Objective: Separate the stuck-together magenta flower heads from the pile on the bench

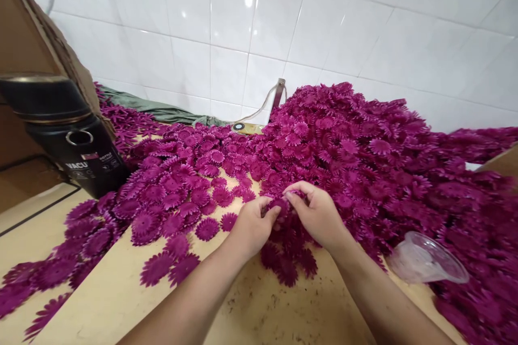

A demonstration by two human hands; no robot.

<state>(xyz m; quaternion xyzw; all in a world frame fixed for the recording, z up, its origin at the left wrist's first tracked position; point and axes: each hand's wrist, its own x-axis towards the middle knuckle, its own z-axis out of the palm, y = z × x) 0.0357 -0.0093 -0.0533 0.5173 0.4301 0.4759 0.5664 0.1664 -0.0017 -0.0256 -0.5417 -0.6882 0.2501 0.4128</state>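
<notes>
Now, in the head view, both hands meet over the desk (pixel 297 315). The purple flower (pixel 279 208) is between them, right at their fingertips. The left hand (pixel 254 222) pinches it between thumb and finger. The right hand (pixel 314 214) has its thumb and finger close together at the flower's top edge, but I cannot tell if they grip a petal. A small bunch of flowers (pixel 288 268) is just below the hands; I cannot tell if it is joined to the held one.

To do this well, I think the left hand should hold the flower softly, near its middle, so the thin petals don't bend or rip. The right hand should work with just its fingertips and not pull hard.

The best open room is the bare desk between the arms. The big pile (pixel 348 143) crowds the far right side, so a wide swing could knock flowers down. A clear plastic cup (pixel 429 259) is near the right arm, so that elbow needs care. The black bottle (pixel 76 143) is well apart, on the left.
</notes>
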